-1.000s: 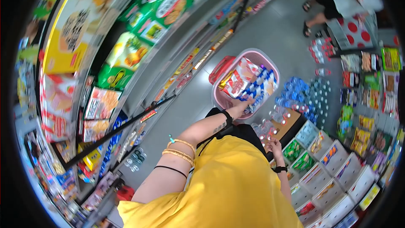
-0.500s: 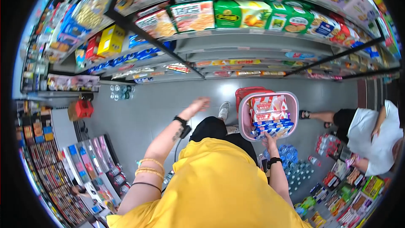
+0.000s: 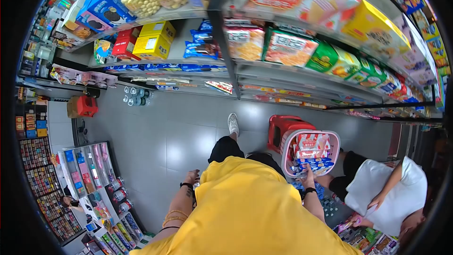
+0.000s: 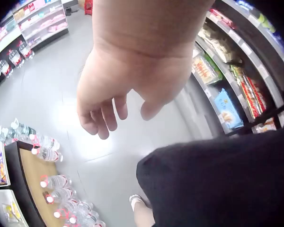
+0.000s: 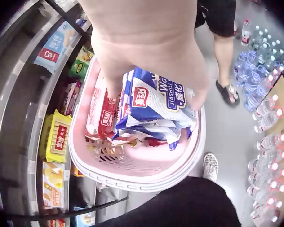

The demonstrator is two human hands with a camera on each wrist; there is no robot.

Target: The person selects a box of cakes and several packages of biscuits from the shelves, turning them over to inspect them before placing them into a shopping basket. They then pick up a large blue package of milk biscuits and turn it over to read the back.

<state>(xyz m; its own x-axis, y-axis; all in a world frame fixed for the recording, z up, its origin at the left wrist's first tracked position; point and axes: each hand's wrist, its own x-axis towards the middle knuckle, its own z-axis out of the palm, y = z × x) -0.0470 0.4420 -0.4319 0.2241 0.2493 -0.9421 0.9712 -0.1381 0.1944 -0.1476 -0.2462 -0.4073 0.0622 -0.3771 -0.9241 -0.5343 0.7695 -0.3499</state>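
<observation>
— Grey floor (image 4: 52,94) under the left grip (image 4: 116,94): is it holding anything?
— No. It hangs slack and empty, well left of the basket (image 5: 132,179); half a second ago it reached forward.
— The basket?
— Pink latticed plastic, heaped with packets. The blue-and-white packet (image 5: 156,99) reads "JIASHILI". The right grip (image 5: 146,52) clasps the basket's near edge.

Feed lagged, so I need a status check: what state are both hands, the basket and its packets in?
left hand: empty, fingers loosely curled.
right hand: grips the pink basket at its near end.
pink basket: held up, piled full.
blue-and-white packets: lying on top.
red-and-white packets: lying beside them, inside.
</observation>
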